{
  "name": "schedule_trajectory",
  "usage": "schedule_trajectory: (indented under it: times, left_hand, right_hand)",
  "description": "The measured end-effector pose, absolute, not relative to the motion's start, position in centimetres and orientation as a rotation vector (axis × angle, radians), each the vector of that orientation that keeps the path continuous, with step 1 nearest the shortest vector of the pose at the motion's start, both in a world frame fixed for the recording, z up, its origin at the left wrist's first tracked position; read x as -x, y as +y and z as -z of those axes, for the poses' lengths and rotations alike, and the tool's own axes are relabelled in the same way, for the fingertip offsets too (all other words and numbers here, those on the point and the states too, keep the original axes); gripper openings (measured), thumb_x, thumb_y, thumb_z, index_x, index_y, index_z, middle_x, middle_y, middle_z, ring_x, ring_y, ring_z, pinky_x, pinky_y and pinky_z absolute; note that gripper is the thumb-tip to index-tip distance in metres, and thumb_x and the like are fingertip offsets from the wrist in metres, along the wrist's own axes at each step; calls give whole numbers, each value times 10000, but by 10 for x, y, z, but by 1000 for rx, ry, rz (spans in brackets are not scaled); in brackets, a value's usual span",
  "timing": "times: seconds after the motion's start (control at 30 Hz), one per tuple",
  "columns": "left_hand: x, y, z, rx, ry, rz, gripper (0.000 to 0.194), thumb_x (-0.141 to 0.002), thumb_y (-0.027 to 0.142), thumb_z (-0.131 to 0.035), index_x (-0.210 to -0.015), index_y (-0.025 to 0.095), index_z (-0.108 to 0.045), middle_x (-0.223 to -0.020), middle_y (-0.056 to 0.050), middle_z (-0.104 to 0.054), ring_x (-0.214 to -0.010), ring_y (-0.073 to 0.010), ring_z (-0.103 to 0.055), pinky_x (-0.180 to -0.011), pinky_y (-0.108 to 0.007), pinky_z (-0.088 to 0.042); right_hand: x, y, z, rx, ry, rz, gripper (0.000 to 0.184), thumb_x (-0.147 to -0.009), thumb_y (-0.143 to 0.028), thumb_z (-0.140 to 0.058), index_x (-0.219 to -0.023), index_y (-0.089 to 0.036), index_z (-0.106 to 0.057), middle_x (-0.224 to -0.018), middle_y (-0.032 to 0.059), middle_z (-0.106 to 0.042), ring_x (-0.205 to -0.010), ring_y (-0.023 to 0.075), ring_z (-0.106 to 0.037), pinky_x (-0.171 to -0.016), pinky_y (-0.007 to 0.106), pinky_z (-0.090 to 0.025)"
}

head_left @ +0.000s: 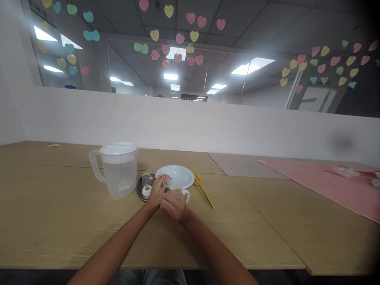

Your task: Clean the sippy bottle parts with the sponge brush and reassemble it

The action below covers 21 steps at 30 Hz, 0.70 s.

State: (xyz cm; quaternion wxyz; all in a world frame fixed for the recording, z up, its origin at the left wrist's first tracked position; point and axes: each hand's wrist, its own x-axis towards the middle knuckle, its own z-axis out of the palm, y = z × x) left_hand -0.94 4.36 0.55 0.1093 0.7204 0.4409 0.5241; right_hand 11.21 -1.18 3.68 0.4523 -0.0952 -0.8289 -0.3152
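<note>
My left hand [158, 192] is curled around a small clear round-rimmed container [167, 183], whose lower part is hidden by the fingers. Close against it, my right hand [174, 205] has its fingers bent inward; whatever lies in them is hidden. Just beyond the right knuckles shows a white loop handle [187, 195] beside a pale rim. A dark round metal tray [139, 194] sits left of my left hand, bearing a clear dome cap [146, 179] and a white ring-shaped piece [146, 191]. Behind both hands is a white bowl [188, 178].
A lidded clear pitcher [120, 174] with liquid stands left of the tray. To the right lies a yellow brush with a green handle [205, 194]. A pink cloth [326, 182] covers the table's right side, and a white wall [190, 122] rises behind.
</note>
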Motion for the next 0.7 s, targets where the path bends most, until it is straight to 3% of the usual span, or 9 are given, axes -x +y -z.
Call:
schedule_trajectory:
  times: [0.33,0.7]
  left_hand:
    - [9,39,-8,-1934,1011,-1752,244,-860,330,-426,-913,184,-614,-1116,-88,-526,-1095,-224,-502,-995,-385,-389]
    - [6,34,-11,-1957,987,-1683,252,-850,316,-430,-949,184,-620,-1100,-81,-538,-1093,-227,-482,-1017,-400,-344]
  right_hand:
    - [-116,-4,-44,219,-1855,768,236,-893,-134,-376,-764,-167,-570,-643,43,-551,-592,140,-489,-571,261,-412]
    - [-120,3,-47,257,-1807,726,230,-888,-144,-346,-808,-164,-561,-655,59,-562,-615,154,-509,-570,267,-461]
